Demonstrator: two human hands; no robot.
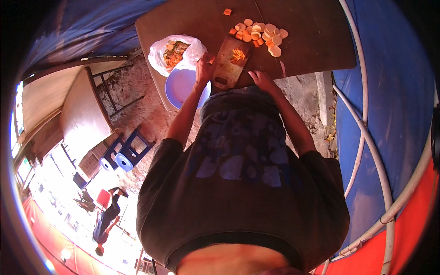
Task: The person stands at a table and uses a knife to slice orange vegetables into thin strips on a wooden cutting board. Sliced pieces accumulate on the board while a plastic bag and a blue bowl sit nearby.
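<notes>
My left hand is between the blue-purple bowl and the wooden cutting board, with a small orange carrot piece at its fingertips. On the board lies a little heap of carrot strips. Beside the board's right edge, my right hand grips a knife, of which only a thin bit of blade shows. A white plastic bag holding cut vegetables stands open behind the bowl.
Pale round vegetable slices and carrot chunks lie beyond the board on the brown table. A lone carrot chunk sits farther back. Blue stools stand at left, a person farther off. Poles and blue tarpaulin flank the right.
</notes>
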